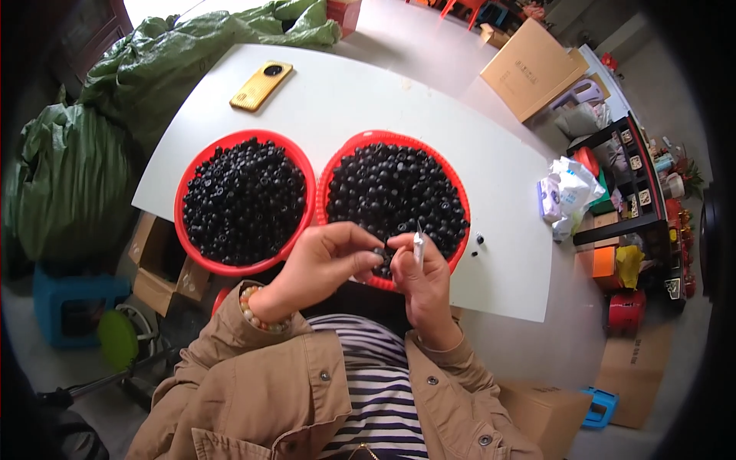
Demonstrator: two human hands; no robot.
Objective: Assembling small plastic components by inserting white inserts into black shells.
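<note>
My left hand (326,261), with a beaded bracelet at its wrist, pinches one small round black piece (379,251) between thumb and fingertips. Close beside it, my right hand (426,285) grips a slim knife with a whitish handle (418,244), its thin dark blade pointing up and away from me. Both hands are over the near edge of the right red basket (464,201), which is heaped with small black pieces (395,184). To its left, a second red basket (179,205) holds more such black pieces (245,201), some showing a round hole.
The baskets stand on a white table (498,176). A gold phone (261,86) lies at its far left. Two loose black pieces (480,240) rest right of the baskets. A tissue pack (550,198) and plastic bag (576,184) are at the right edge; green sacks (69,176) stand left.
</note>
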